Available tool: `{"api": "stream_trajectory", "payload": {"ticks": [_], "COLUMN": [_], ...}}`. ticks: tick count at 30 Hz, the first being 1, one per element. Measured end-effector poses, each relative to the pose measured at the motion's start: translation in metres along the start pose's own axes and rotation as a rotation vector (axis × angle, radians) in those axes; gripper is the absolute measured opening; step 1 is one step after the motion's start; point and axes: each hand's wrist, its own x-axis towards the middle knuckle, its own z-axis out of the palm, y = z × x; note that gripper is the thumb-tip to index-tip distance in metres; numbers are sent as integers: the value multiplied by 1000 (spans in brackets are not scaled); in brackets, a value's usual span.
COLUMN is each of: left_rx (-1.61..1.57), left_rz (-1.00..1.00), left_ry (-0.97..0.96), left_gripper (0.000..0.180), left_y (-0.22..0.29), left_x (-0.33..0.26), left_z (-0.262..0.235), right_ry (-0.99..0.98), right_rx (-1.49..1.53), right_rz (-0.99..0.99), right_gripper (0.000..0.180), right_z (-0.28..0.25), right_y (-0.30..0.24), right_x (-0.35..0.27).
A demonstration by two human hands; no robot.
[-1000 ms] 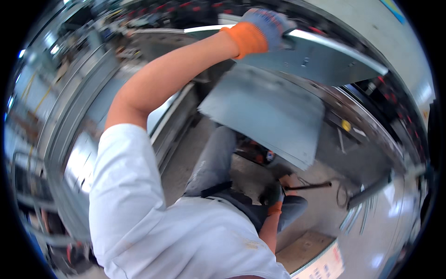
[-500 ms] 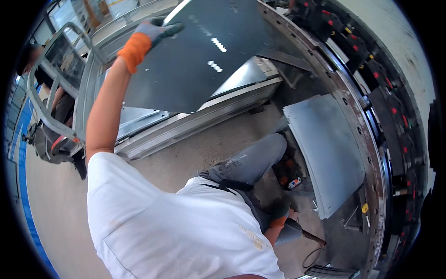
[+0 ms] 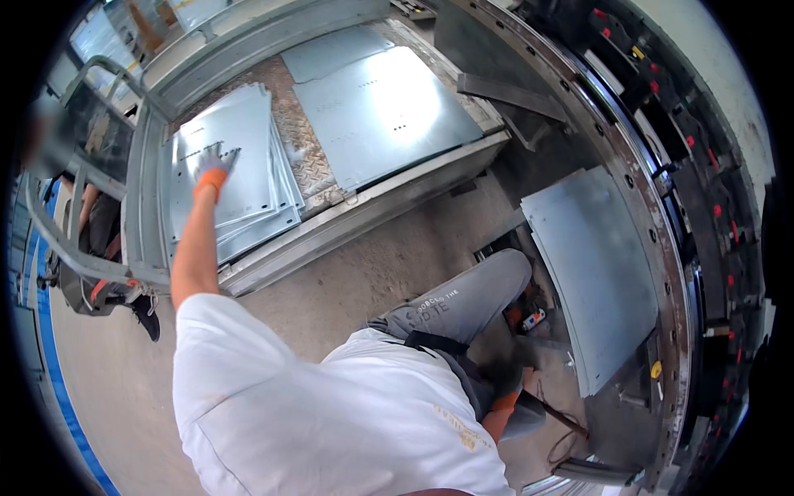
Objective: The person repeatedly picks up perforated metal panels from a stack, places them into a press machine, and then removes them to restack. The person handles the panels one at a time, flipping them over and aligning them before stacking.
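Observation:
My left hand [image 3: 217,159], in a grey glove with an orange cuff, rests with fingers spread on the top sheet of a fanned stack of metal sheets [image 3: 236,186]. That stack lies on the left part of a metal platform cart [image 3: 302,248]. Beside it, on the cart's right part, shiny flat sheets [image 3: 331,124] with small holes lie overlapping. My right hand [image 3: 521,384] is low beside my leg, with an orange cuff at the wrist. Shadow and my clothing hide most of its fingers, so its hold cannot be made out. A brown stick-like handle [image 3: 562,417] shows near it.
Another stack of grey sheets [image 3: 595,281] leans at an angle right of my knee, next to a long machine bed [image 3: 653,240]. A small can [image 3: 533,319] sits by my knee. Beyond the cart's tubular rail [image 3: 136,194] a person is partly visible at left.
My left hand has let go of the raised sheet and come down, spread on the left stack. The sheets on the cart, mostly covered before, now show. My right hand stays low.

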Motion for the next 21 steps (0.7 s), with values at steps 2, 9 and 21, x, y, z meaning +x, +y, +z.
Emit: {"api": "stream_trajectory", "payload": {"ticks": [2,9,21], "left_rx": [-165,111,-685], "left_rz": [28,-63,1759], "left_ry": [-150,-188,247], "left_gripper": [93,102,88], "left_y": [40,80,623], "left_x": [-47,-76,-389], "left_z": [58,93,-49], "right_ry": [-380,181,790], "right_rx": [33,1159,1610], "right_rz": [53,1082,1292], "right_gripper": [20,25,29], "right_z": [-3,-14,-95], "right_y": [-4,-2,14], "right_x": [-4,-40,52]}}
